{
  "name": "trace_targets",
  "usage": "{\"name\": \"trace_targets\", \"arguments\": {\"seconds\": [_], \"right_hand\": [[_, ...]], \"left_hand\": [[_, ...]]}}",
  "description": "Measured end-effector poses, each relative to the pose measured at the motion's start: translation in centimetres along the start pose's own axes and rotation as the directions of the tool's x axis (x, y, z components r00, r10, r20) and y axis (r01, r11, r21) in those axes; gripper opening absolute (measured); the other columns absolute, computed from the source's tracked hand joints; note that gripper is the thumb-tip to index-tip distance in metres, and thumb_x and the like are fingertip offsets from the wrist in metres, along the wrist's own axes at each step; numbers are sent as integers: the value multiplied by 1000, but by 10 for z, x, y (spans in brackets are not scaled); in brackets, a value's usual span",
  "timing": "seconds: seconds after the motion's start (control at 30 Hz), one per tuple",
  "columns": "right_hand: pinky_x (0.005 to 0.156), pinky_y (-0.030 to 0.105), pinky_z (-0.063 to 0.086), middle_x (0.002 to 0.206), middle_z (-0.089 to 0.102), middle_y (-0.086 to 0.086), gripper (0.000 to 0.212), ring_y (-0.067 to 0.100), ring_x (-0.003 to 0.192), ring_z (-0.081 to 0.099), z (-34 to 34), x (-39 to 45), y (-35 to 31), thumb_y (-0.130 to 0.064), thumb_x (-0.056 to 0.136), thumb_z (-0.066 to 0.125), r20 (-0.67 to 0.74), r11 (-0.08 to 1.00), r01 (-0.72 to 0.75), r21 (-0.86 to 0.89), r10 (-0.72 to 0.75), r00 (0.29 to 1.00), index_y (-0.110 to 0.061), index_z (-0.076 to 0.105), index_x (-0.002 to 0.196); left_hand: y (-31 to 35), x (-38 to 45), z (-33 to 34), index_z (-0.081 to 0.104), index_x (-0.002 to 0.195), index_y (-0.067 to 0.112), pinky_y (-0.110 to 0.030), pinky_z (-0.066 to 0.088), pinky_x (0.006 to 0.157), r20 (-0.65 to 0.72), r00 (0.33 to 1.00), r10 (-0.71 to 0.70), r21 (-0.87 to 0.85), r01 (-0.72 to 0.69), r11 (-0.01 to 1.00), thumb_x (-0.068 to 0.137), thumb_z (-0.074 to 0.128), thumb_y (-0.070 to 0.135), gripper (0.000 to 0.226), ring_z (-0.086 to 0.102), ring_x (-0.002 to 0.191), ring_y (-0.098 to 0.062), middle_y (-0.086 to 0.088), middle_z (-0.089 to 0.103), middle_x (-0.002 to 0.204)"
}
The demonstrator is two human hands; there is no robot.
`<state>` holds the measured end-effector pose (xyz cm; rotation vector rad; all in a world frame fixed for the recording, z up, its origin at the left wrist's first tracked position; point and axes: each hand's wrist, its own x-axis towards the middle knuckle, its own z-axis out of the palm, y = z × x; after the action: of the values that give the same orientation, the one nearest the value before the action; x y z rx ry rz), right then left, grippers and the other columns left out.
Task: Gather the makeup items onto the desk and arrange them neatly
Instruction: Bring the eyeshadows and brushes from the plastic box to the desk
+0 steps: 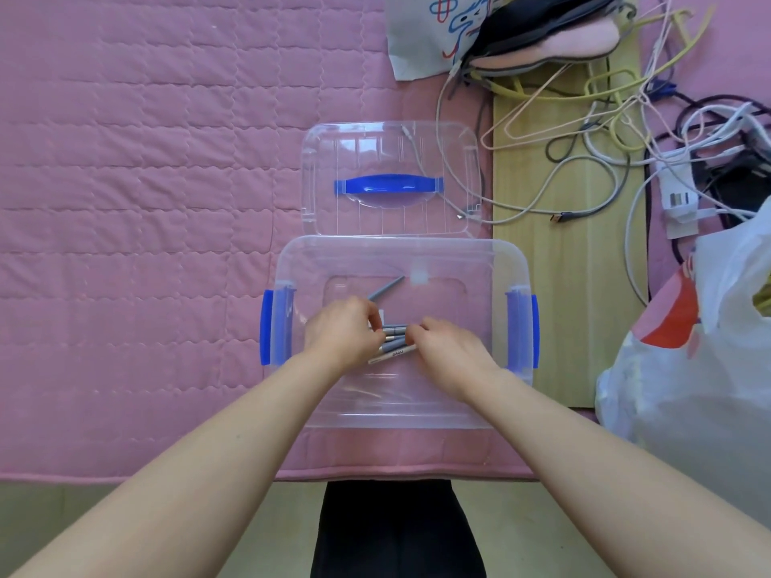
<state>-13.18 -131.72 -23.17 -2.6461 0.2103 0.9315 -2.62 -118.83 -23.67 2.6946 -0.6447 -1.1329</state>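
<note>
Still early I'd say. Both hands in clear bin (479,260), left hand (342,331) and right hand (448,352) pinching bundle of grey makeup pencils (394,342). One stray pencil (386,287) lying behind. Nothing lined up outside bin yet.

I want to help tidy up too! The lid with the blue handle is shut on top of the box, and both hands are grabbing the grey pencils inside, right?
Not quite. The head view shows the lid off, lying on the pink quilt just behind the open clear box. The rest is right: the left hand and the right hand both hold the grey pencils inside it.
</note>
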Motion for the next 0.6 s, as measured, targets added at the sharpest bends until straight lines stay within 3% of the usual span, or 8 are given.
{"name": "trace_targets", "arguments": {"seconds": [0.2, 0.4, 0.6], "right_hand": [[65, 35, 34, 112, 51, 8, 25, 29, 107, 51, 5, 9, 3, -4, 92, 43, 33, 999, 8, -53, -6, 999, -12, 50, 115], [80, 39, 44, 121, 50, 9, 27, 30, 117, 47, 13, 14, -2, -7, 97, 39, 73, 993, 23, -117, -14, 997, -10, 52, 120], [80, 42, 45, 124, 47, 10, 26, 31, 117, 47, 15, 15, 0, -5, 95, 40, 121, 995, 0, -98, 12, 993, -8, 48, 120]], "left_hand": [[5, 12, 18, 65, 103, 24, -32, 38, 67, -12, 990, 140, 270, -132, 954, 89, 49, 27, 22, 61, 97, -33, -2, 63, 108], [5, 15, 24, 54, 106, 19, -34, 33, 61, -7, 978, 211, 375, -193, 907, 93, 49, 26, 16, 61, 95, -35, -2, 55, 113], [0, 12, 24, 50, 106, 18, -35, 28, 56, -18, 963, 270, 439, -235, 867, 94, 47, 24, 13, 61, 93, -34, -3, 53, 112]]}}
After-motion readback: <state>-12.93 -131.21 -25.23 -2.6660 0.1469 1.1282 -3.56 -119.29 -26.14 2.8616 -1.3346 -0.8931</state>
